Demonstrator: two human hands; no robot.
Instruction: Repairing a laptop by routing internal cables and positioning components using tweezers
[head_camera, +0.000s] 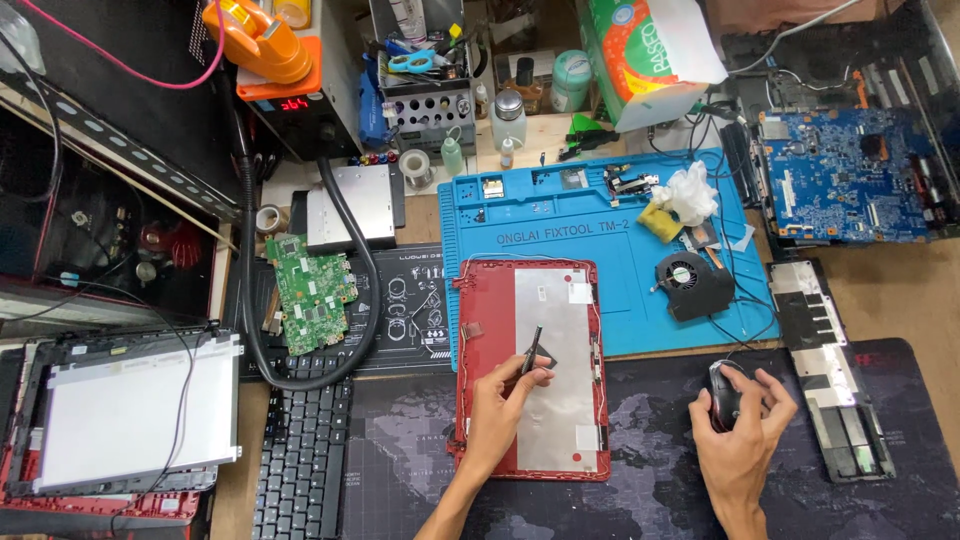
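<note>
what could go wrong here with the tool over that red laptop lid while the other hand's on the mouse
1. The left hand holds a thin dark tool over the red laptop lid; a slip might scratch its silver panel or nick the thin wires along its edge.
2. The right hand rests on the mouse, so nothing steadies the lid; it may shift.

- the right hand covers most of the mouse.
- the open laptop at the desk's left edge is cut off by the picture.
- the left hand hides the lower end of a thin black tool.
</note>
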